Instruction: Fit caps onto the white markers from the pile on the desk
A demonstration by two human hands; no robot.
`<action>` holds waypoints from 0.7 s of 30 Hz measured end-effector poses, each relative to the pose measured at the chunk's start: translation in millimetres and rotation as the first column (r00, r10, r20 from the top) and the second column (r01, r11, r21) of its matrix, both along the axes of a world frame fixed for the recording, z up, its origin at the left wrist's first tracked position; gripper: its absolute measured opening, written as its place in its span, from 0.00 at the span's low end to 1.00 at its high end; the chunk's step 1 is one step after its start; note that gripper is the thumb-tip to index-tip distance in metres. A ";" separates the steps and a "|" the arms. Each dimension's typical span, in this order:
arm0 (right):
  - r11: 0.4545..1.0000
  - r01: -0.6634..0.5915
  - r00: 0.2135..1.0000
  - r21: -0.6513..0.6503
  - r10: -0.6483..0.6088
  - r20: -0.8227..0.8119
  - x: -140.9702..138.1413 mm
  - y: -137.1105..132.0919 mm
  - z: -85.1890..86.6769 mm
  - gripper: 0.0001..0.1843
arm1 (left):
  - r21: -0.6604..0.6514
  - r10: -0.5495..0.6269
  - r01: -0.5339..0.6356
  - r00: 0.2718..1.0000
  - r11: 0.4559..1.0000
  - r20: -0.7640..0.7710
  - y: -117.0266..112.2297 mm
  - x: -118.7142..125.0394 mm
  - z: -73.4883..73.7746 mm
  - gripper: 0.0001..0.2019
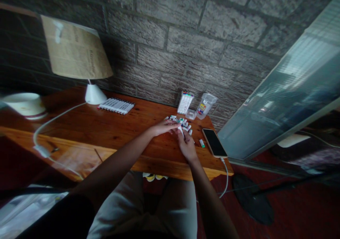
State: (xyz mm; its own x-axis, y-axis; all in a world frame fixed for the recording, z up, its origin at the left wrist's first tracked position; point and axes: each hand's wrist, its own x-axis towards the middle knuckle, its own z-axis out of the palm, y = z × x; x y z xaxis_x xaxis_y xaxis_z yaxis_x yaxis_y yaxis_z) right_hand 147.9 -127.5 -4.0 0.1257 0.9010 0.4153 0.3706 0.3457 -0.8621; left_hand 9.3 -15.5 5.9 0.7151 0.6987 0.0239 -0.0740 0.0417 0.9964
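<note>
My right hand (187, 146) holds a white marker (181, 130) upright over the wooden desk (114, 132). The fingers of my left hand (163, 127) pinch the same marker near its top end. Just behind both hands lies a loose pile of white markers (182, 122) with coloured caps. One marker with a green cap (202, 143) lies alone to the right of my right hand.
A neat row of markers (116, 106) lies at the back left by a white lamp base (95, 95). Two clear plastic cases (185, 102) (206, 105) stand against the brick wall. A black phone (214, 142) on a white cable lies at the desk's right end.
</note>
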 end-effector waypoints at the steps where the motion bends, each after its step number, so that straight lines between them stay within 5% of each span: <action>1: 1.000 0.008 1.000 -0.008 -0.008 -0.004 -0.3 -0.3 1.1 0.27 | 0.002 -0.008 0.008 1.000 1.000 0.002 0.1 0.1 -0.3 0.29; 13: 0.995 0.089 0.989 -0.040 -0.083 0.121 5.9 -4.4 3.2 0.31 | 0.041 -0.073 0.075 0.997 0.996 -0.036 -1.9 -0.9 2.1 0.30; 21: 0.999 0.041 0.999 -0.036 -0.041 -0.005 0.9 -0.9 2.6 0.29 | 0.020 -0.042 0.042 0.999 0.999 -0.001 0.0 -0.7 -1.1 0.28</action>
State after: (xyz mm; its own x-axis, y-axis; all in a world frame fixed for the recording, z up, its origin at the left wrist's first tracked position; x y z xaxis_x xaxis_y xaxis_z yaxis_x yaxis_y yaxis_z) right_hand 148.8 -128.3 -1.4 0.1649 0.9093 0.3821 0.3789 0.2993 -0.8757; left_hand 8.6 -15.4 4.8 0.7439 0.6673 0.0372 -0.0725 0.0252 0.9970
